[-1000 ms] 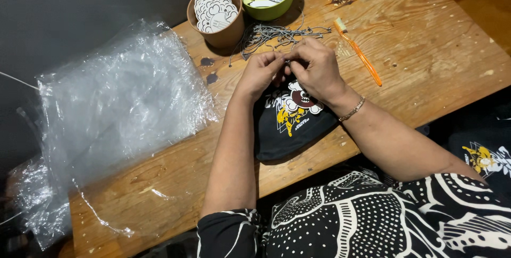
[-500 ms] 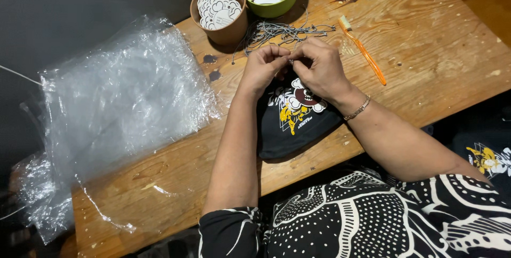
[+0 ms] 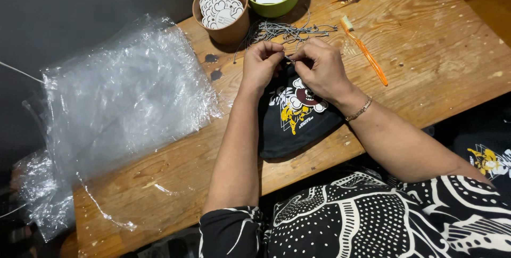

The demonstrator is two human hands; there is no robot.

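Black cloth pouch (image 3: 296, 114) with a cartoon print lies on the wooden table (image 3: 426, 50), at its near edge. Left hand (image 3: 260, 66) and right hand (image 3: 321, 69) pinch together at its top, beside tangled ball chains (image 3: 287, 30).

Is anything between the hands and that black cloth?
Nothing visible. The left hand and right hand both rest on the cloth's top edge, fingertips pinched there. The chains lie just beyond.
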